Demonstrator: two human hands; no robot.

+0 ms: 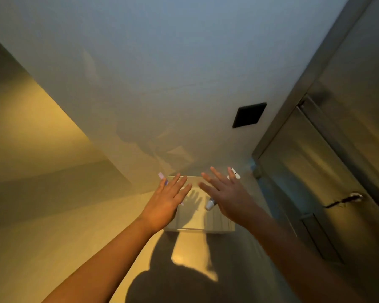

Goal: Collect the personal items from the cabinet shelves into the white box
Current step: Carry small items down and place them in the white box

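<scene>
White box (219,224), plain, faint grey vertical ribbing on its near wall. With it are a slim lilac item (161,176), a white tube (235,173) carrying a small black mark, and a white cap (209,206) with a blue-grey band behind it. Wall (162,73) plain off-white, shading from cool blue-grey above to warm yellow below, with one matt black square plate (249,115); door (348,149) plain grey-olive with a silvery handle (356,196); floor (53,248) cream-yellow, unpatterned, crossed by dark grey shadow.

The left hand (164,202) and right hand (228,197) are hovering, fingers spread, over the white box (197,226), with a lilac tube (161,176) and a white-capped bottle (210,205) showing beneath them.
</scene>
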